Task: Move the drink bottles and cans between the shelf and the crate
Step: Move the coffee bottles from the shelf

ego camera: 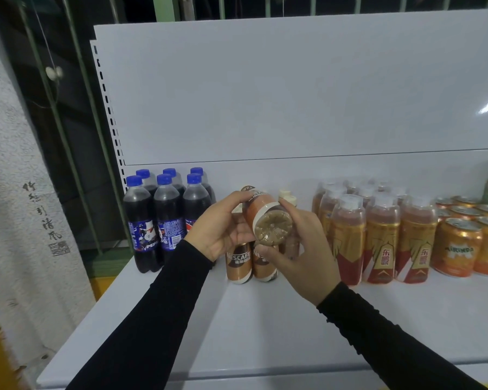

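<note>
- Coffee bottle [266,220], brown and cylindrical with a cream band near its base, is held tipped on its side above the white shelf [265,319]; its moulded, petal-shaped bottom faces the camera and its capped end points toward the shelf's back panel [293,94].
- Left hand [223,229] cups the bottle from the left, thumb laid over the upper side and fingers curled beneath.
- Right hand [296,249] grips it from the right, fingers wrapped over the top edge of the base and thumb pressed below (both sleeves are black and close-fitting).
- Nescafe bottles [251,263] stand upright just under and behind the held one, with glossy brown and cream wrappers; two pale caps show behind the right hand.
- Cola bottles [164,215], six of clear plastic with dark liquid and blue caps, stand in two rows at the shelf's left end.
- Energy drink bottles [378,237], amber with gold and red labels and white caps, form a block to the right.
- Orange cans [462,243], metallic with pull-tab tops, sit at the far right, touching one another.
- Back panel is smooth white sheet metal, its left upright slotted.
</note>
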The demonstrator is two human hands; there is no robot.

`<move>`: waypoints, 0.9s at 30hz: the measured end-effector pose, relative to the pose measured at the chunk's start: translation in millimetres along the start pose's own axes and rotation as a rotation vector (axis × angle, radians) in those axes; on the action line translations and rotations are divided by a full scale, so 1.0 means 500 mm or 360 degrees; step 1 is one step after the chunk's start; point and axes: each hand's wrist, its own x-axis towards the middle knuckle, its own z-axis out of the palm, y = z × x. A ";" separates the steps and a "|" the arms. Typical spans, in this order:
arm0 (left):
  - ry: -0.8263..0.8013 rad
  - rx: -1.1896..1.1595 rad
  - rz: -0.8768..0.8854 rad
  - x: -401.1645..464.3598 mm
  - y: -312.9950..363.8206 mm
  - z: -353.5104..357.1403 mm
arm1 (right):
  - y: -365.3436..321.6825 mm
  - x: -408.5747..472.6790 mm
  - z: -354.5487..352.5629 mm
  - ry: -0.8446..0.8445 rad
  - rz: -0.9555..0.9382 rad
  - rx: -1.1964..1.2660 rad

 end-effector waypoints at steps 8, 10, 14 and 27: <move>0.0008 0.0397 0.0391 0.007 -0.015 -0.002 | 0.015 -0.014 -0.017 -0.0309 0.0292 0.0311; -0.0066 0.0526 0.0466 0.007 -0.025 0.000 | 0.011 -0.015 -0.021 -0.0332 0.0359 0.0452; -0.0191 0.0686 0.0510 0.008 -0.036 0.008 | 0.022 -0.019 -0.025 -0.0314 0.0488 0.0509; -0.0242 0.0949 0.0822 0.003 -0.036 0.009 | 0.108 -0.069 -0.037 -0.0325 0.0583 0.0193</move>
